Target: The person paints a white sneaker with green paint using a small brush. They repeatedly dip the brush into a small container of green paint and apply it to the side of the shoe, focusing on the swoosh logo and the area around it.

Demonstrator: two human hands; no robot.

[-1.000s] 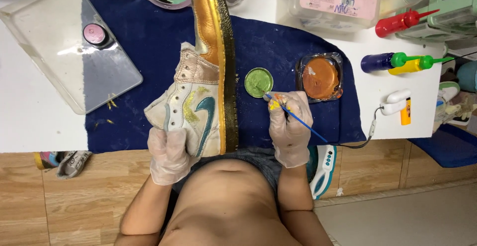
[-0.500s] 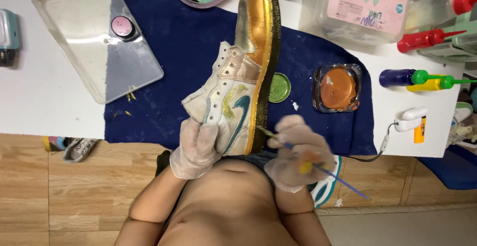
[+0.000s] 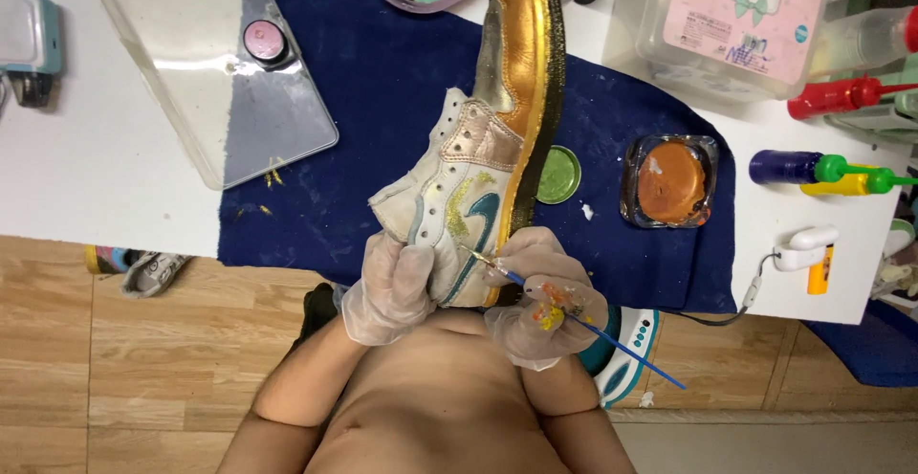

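My left hand (image 3: 394,287), in a clear glove, is clamped on the heel end of the white sneaker (image 3: 469,187) and holds it tilted on its side at the near edge of the table. The sneaker lies lengthwise away from me on the dark blue cloth (image 3: 382,101), its gold sole (image 3: 524,63) facing right and its teal side mark facing up. My right hand (image 3: 545,297), also gloved and smeared with yellow and orange paint, is closed on a thin blue paintbrush (image 3: 593,326). The brush tip touches the sneaker's side just below the teal mark; the handle points back to my right. Just right of the sole sits a round green paint lid (image 3: 558,174). Beyond it stands a square glass dish of orange paint (image 3: 669,181). A clear plastic tray (image 3: 191,63) lies well apart to the left.
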